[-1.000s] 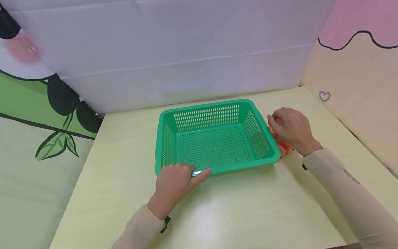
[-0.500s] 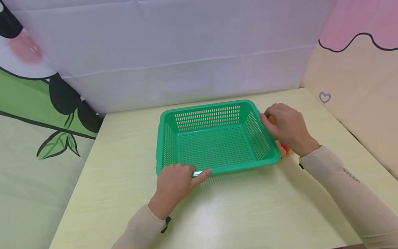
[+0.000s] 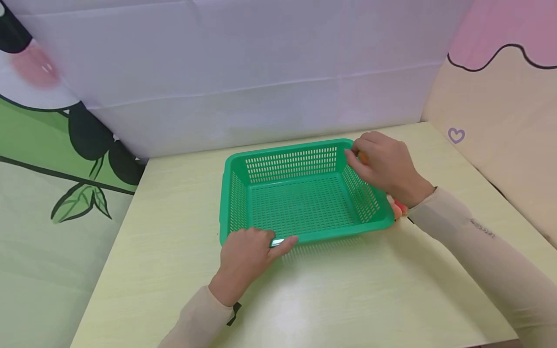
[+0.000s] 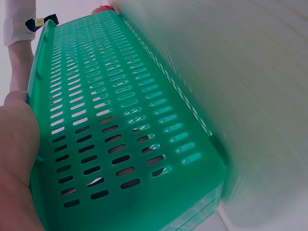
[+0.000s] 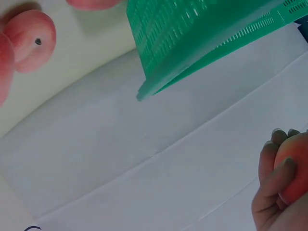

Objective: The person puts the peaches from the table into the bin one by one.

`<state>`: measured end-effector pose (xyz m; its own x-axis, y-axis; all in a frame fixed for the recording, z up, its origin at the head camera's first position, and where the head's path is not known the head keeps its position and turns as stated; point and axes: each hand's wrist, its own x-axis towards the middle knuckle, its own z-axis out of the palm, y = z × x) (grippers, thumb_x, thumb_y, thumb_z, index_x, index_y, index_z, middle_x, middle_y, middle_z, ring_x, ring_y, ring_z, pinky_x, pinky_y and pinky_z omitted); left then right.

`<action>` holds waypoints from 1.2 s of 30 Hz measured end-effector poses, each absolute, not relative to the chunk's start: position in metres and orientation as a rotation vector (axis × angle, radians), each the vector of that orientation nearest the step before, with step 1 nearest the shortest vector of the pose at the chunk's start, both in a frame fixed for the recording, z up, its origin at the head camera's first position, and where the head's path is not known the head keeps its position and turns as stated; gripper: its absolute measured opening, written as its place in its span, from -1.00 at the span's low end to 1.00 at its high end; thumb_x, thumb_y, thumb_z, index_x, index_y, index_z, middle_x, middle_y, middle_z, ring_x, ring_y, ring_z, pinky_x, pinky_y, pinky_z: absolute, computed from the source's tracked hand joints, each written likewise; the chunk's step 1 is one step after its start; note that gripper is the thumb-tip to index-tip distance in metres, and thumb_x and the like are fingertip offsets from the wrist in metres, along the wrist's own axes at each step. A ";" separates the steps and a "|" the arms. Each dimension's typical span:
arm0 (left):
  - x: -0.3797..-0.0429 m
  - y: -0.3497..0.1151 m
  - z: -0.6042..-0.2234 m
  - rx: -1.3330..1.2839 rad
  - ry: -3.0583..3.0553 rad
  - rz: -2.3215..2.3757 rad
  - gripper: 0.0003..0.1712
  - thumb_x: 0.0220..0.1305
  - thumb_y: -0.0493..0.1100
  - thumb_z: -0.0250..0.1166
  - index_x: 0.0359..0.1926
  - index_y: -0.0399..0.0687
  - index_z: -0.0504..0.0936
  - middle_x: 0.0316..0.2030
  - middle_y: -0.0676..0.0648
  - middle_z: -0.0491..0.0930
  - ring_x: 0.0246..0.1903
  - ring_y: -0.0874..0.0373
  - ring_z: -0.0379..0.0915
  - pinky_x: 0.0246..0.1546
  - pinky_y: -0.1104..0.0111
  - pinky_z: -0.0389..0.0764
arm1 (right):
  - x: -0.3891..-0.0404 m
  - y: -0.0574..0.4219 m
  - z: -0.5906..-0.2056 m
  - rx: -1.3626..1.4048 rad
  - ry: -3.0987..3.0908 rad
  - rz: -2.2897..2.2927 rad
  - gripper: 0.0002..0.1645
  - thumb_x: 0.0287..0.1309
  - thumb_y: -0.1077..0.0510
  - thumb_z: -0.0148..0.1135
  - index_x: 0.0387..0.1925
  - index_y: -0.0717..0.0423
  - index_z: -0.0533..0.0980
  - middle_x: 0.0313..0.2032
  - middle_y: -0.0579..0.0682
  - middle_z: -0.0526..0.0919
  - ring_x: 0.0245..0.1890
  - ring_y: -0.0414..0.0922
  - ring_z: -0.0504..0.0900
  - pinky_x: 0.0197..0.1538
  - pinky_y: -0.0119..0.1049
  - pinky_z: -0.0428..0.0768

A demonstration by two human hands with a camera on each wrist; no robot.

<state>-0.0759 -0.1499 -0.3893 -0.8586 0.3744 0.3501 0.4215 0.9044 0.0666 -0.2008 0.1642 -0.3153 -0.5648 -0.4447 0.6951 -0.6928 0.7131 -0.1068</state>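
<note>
My left hand [image 3: 245, 253] grips the basket [image 3: 300, 205], my right hand [image 3: 385, 162] a fruit [image 5: 299, 151] by its right rim; pale table [image 3: 174, 217] is beneath, whitish cloth [image 3: 261, 58] behind.

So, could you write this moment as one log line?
Left hand: grips basket; right hand: holds reddish fruit near basket's right side; other fruits: on table.

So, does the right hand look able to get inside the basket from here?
Probably yes: the right hand, holding a fruit, appears raised by the basket on its right side, and the open top leaves the way free. The left hand, gripping the near rim, isn't in between.
</note>
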 end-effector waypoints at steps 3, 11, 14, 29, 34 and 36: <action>-0.076 -0.150 -0.390 -0.584 -2.742 -0.204 -0.15 0.43 0.50 0.15 -0.71 0.14 -0.02 -0.68 0.18 -0.20 -0.61 0.28 -0.34 -0.63 0.42 -0.21 | -0.205 0.155 -0.308 0.881 -2.279 0.491 -0.75 0.33 0.20 0.26 -0.51 0.15 0.59 -0.50 0.02 0.61 -0.49 -0.01 0.55 -0.59 -0.12 0.47; -0.077 -0.151 -0.392 -0.601 -2.701 -0.216 -0.14 0.50 0.63 -0.26 -0.71 0.14 0.00 -0.69 0.19 -0.20 -0.62 0.29 -0.34 -0.65 0.43 -0.20 | -0.216 0.128 -0.296 0.973 -2.250 0.509 -0.78 0.33 0.20 0.20 -0.46 0.16 0.58 -0.44 0.03 0.61 -0.39 0.02 0.54 -0.51 -0.12 0.48; -0.078 -0.152 -0.392 -0.610 -2.678 -0.211 -0.14 0.51 0.62 -0.27 -0.71 0.15 0.00 -0.69 0.18 -0.20 -0.63 0.29 -0.34 -0.65 0.43 -0.21 | -0.220 0.119 -0.295 1.004 -2.242 0.539 -0.80 0.34 0.21 0.21 -0.42 0.20 0.58 -0.41 0.05 0.61 -0.34 0.04 0.55 -0.44 -0.09 0.53; -0.081 -0.154 -0.395 -0.638 -2.612 -0.188 -0.13 0.51 0.63 -0.45 -0.71 0.13 -0.01 -0.70 0.18 -0.20 -0.66 0.30 -0.34 -0.65 0.44 -0.22 | -0.232 0.094 -0.297 1.220 -2.378 0.658 -0.83 0.36 0.18 0.28 -0.19 0.24 0.55 -0.26 0.09 0.58 -0.12 0.10 0.53 -0.04 -0.03 0.56; -0.080 -0.154 -0.394 -0.643 -2.655 -0.200 -0.16 0.51 0.56 -0.06 -0.70 0.14 -0.02 -0.69 0.17 -0.20 -0.64 0.30 -0.35 -0.64 0.44 -0.22 | -0.236 0.088 -0.296 1.231 -2.430 0.727 -0.78 0.34 0.16 0.25 -0.11 0.25 0.55 -0.13 0.12 0.60 -0.06 0.09 0.49 -0.05 -0.06 0.52; -0.080 -0.154 -0.394 -0.646 -2.668 -0.204 -0.16 0.46 0.52 0.08 -0.70 0.14 -0.02 -0.69 0.17 -0.20 -0.64 0.30 -0.35 -0.64 0.44 -0.21 | -0.237 0.086 -0.296 1.224 -2.456 0.743 -0.76 0.32 0.15 0.25 -0.09 0.24 0.54 -0.12 0.10 0.59 -0.05 0.06 0.48 -0.08 -0.08 0.52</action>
<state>-0.0798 -0.1540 -0.3940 -0.8194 0.4100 0.4006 0.4661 0.8834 0.0492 -0.2374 0.0859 -0.2962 -0.5931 -0.6508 0.4740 -0.8044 0.5039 -0.3147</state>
